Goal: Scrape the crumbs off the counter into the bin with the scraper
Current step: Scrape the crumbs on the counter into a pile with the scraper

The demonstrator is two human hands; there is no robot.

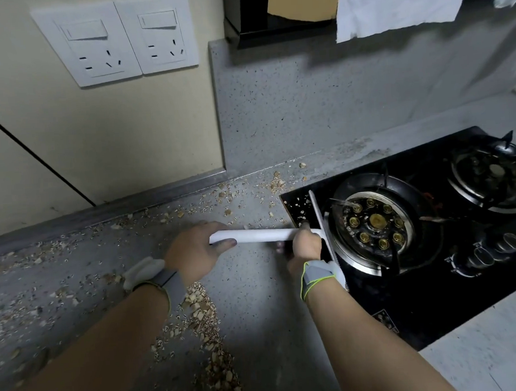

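Note:
A white T-shaped scraper point(262, 235) lies level over the grey speckled counter point(256, 286), its long thin blade point(320, 215) resting on the left edge of the black gas hob. My left hand point(193, 249) grips the far end of the handle. My right hand point(305, 247) grips the handle just behind the blade. Crumbs point(209, 316) form a dense trail beneath my left forearm, and more are scattered along the back wall point(226, 197) and on the hob's corner point(298, 206). No bin is in view.
The black gas hob point(422, 291) with two burners and knobs fills the right side. Two wall sockets point(114, 41) sit on the beige wall at upper left. A white cloth point(396, 2) hangs at the top right. A metal strip runs along the counter's back edge.

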